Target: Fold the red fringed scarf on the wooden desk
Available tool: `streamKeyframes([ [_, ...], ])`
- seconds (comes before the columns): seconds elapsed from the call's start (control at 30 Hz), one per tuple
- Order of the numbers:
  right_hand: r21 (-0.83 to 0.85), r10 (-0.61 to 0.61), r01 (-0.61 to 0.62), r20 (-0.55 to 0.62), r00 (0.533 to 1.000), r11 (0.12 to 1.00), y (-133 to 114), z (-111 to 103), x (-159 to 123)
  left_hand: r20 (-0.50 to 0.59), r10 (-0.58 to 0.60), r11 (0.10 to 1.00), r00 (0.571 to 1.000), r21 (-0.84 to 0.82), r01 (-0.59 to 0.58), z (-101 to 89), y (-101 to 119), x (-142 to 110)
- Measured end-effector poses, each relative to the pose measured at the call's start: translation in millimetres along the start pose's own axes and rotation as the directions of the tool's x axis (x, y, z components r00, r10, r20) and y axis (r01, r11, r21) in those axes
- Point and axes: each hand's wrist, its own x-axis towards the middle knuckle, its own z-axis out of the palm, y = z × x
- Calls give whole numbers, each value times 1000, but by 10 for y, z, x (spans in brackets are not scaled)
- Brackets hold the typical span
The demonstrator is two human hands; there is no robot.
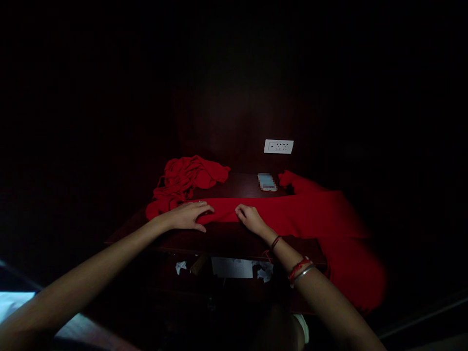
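A long red cloth [310, 212] lies across the dark table. Its left part is bunched up in loose folds, and its right part hangs over the table's edge. My left hand [188, 216] rests on the cloth near the bunched part, thumb and fingers apart. To the right of it, my right hand [250, 218] is closed at the cloth's near edge, pinching the fabric. Between the two hands the cloth lies fairly flat with a slight crease. Bracelets ring my right wrist and forearm.
A phone [267, 182] lies at the back of the dark tabletop [241, 183]. A white socket plate [279, 146] is on the wall behind. Below the tabletop are a pale flat sheet [232, 267] and some crumpled white scraps [180, 267]. The surroundings are very dark.
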Motion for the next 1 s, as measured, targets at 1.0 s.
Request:
streamKeyframes([
  [1.0,112,30,21,-434,900,994,188,-151,51,-627,-465,397,625,483,780,-965,-1047,-184],
])
